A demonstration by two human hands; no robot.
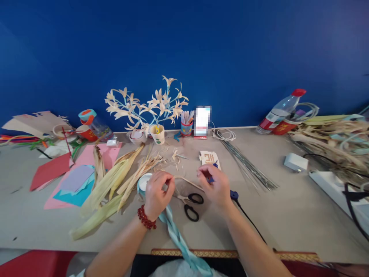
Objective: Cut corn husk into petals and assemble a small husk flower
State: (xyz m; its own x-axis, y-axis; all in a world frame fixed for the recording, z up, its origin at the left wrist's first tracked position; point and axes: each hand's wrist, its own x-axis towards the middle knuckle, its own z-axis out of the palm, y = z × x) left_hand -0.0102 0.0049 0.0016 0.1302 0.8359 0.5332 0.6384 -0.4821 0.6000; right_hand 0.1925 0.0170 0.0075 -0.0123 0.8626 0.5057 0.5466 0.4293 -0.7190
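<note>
My left hand point(157, 194), with a red bead bracelet on the wrist, is closed in a pinch on a thin pale husk strip point(188, 182) that runs to the right. My right hand point(215, 186) is closed round a blue glue gun point(233, 194); its black cord trails toward the table edge. Black-handled scissors point(190, 204) lie between my hands. A light blue ribbon roll point(143, 181) sits by my left hand, and its twisted tail point(180, 238) hangs toward me.
Dried corn husks point(115, 184) lie at the left beside coloured paper sheets point(73, 179). A husk flower arrangement in cups point(150, 111) stands at the back. Thin wires point(249, 167), a white adapter point(295, 161), a power strip point(337, 186) and a bottle point(281, 109) are at the right.
</note>
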